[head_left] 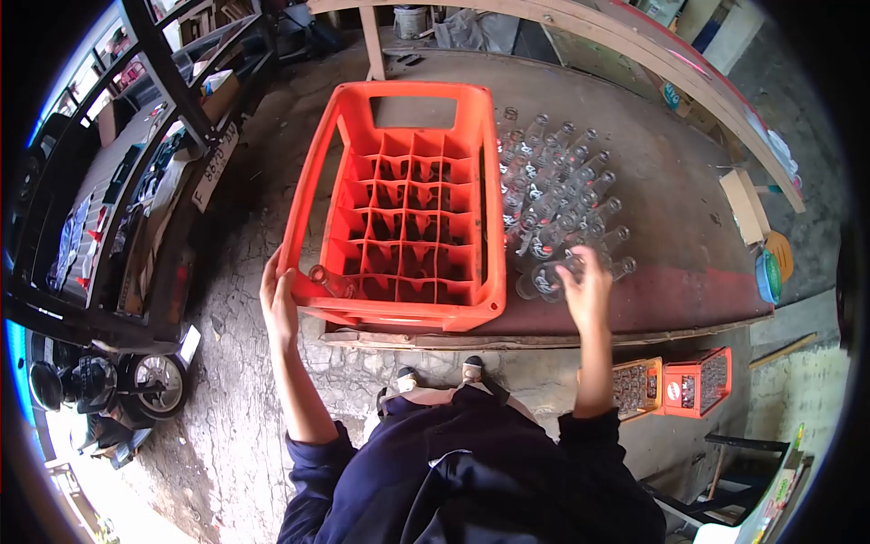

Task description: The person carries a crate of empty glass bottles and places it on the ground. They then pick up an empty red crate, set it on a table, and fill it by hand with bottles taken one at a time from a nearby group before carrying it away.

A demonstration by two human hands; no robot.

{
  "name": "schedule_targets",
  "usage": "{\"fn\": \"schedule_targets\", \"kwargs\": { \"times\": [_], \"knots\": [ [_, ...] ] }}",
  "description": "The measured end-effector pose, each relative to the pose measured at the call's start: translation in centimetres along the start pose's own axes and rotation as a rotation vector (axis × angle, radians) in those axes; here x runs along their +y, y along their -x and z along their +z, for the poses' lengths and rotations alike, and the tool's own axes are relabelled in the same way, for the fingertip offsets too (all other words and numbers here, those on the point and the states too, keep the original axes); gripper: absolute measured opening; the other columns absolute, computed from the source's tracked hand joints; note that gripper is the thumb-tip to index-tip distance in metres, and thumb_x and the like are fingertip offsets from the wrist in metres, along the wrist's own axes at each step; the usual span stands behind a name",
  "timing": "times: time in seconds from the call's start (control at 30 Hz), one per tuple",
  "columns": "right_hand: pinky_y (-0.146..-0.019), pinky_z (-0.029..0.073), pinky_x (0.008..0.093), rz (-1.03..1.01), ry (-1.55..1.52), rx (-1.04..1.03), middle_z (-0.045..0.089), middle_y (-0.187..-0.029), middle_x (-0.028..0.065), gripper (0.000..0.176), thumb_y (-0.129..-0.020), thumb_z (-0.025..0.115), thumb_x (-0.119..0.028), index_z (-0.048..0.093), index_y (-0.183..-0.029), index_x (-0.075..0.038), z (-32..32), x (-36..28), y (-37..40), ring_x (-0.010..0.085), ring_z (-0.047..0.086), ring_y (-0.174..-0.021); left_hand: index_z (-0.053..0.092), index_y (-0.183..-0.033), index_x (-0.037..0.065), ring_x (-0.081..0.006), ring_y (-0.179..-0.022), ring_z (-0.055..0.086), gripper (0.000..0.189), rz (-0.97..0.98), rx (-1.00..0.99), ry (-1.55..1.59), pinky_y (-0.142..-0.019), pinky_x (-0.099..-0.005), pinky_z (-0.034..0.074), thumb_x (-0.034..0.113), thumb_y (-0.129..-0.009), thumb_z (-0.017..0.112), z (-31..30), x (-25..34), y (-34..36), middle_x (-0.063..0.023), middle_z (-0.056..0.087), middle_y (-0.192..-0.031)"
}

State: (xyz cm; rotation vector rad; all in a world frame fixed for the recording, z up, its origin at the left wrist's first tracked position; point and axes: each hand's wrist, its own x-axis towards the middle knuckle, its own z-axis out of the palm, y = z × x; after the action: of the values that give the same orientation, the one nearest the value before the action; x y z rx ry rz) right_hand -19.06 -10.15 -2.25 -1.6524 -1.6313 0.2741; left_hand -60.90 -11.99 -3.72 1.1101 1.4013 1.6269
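A red plastic crate [494, 208] with a grid of compartments stands on the table. My left hand [279, 299] is closed on its near left corner. One clear glass bottle [337, 284] sits in the compartment at that corner, its neck leaning left. To the right of the crate, many empty glass bottles [553, 186] with white lettering stand close together. At the near side of this group, my right hand [587, 281] has its fingers closed around the neck of a tilted glass bottle [546, 279], whose base points left.
A wooden beam frame [589, 25] borders the table's far side. On the floor at right are a yellow crate [654, 385] and another red crate [672, 390], both with bottles. A truck [172, 109] and a motorcycle [154, 385] stand at left. A cardboard box [745, 207] lies on the right.
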Motion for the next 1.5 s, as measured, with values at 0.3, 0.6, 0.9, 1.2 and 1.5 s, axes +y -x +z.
{"fn": "schedule_targets", "kwargs": {
  "times": [0.3, 0.6, 0.9, 1.2, 1.5],
  "knots": [
    [-0.070, 0.043, 0.0207, -0.333, -0.381, 0.311, 0.058, -0.092, 0.0075, 0.031, -0.084, 0.053, -0.007, 0.047, -0.112, 0.002, -11.8, -13.8, -3.7, 0.0101, 0.055, -0.080, 0.043, -0.117, -0.005, -0.0127, -0.096, 0.049, 0.037, 0.000, 0.008, 0.044, -0.086, -0.0222, 0.035, 0.004, -0.081, 0.042, 0.6, 0.9, 0.2, -0.0104, 0.052, -0.109],
    [-0.066, 0.053, 0.0266, -0.616, -0.608, -0.282, 0.060, -0.088, 0.0086, 0.030, -0.074, 0.065, -0.007, 0.052, -0.101, -0.003, 2.0, -22.7, -5.3, 0.0151, 0.060, -0.082, 0.046, -0.115, -0.005, -0.0106, -0.092, 0.049, 0.036, -0.020, 0.022, 0.021, -0.082, -0.0215, 0.037, 0.003, -0.080, 0.040, 0.8, 1.3, 0.4, -0.0080, 0.054, -0.104],
    [-0.061, 0.047, 0.0308, -0.832, -0.466, -0.624, 0.058, -0.079, 0.0107, 0.027, -0.073, 0.065, -0.009, 0.048, -0.092, -0.002, 11.3, -20.1, -4.0, 0.0213, 0.060, -0.071, 0.044, -0.117, -0.004, -0.0122, -0.097, 0.048, 0.038, -0.069, 0.006, 0.055, -0.086, -0.0225, 0.034, 0.007, -0.080, 0.042, 0.8, 1.4, 0.4, -0.0083, 0.052, -0.108],
    [-0.060, 0.044, 0.0367, -0.760, -0.299, -1.049, 0.058, -0.071, 0.0132, 0.026, -0.065, 0.066, -0.003, 0.048, -0.084, 0.001, 14.3, -17.3, -3.3, 0.0279, 0.058, -0.068, 0.044, -0.117, -0.004, -0.0103, -0.090, 0.048, 0.037, -0.023, 0.005, 0.064, -0.081, -0.0206, 0.035, 0.005, -0.080, 0.041, 0.7, 1.0, 0.3, -0.0068, 0.053, -0.104],
    [-0.070, 0.048, 0.0319, -0.879, -0.315, -0.642, 0.058, -0.095, 0.0116, 0.033, -0.067, 0.066, -0.002, 0.053, -0.097, 0.000, 8.4, -18.0, -4.5, 0.0250, 0.058, -0.080, 0.045, -0.115, -0.004, -0.0103, -0.091, 0.048, 0.035, -0.010, 0.017, 0.079, -0.082, -0.0214, 0.036, 0.004, -0.081, 0.043, 0.4, 0.1, 0.0, -0.0067, 0.053, -0.103]
  ]
}}
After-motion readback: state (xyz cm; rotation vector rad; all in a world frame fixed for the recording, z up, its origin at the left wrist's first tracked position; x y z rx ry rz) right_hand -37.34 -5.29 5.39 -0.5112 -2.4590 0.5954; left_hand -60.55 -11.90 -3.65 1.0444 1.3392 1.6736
